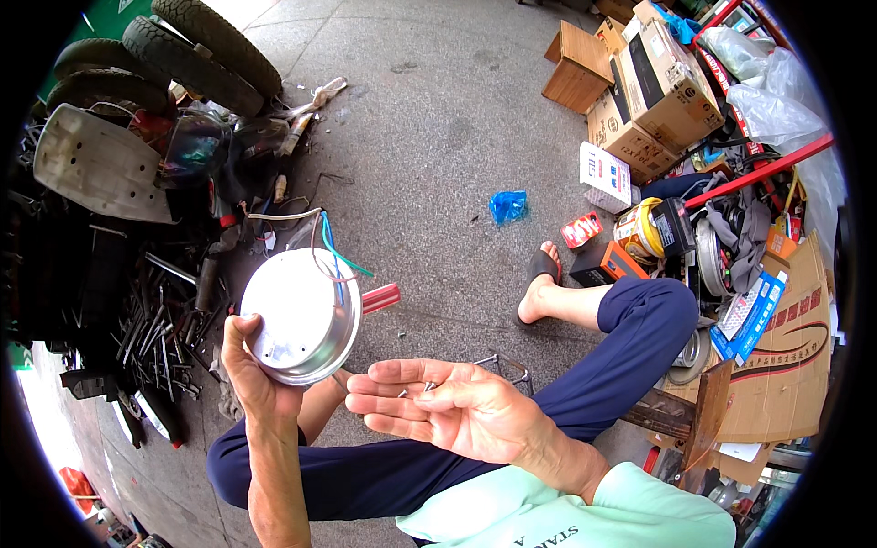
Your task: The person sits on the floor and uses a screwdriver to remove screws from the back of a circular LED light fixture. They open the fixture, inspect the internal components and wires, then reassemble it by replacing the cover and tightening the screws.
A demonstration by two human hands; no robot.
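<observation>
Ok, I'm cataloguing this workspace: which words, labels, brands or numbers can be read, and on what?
Wording not copied; print shows on:
Pale green shirt: dark letters.
White box: blue and red print.
Flattened cardboard: red print.
Red-and-white box: white marking.
Brown cartons: dark print, mostly too small.
Held round metal part: none discernible.

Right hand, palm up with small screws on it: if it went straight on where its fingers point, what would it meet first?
The right hand would probably meet the lower rim of the round metal part that the left hand holds; depth is unclear, so it might pass in front.
</observation>
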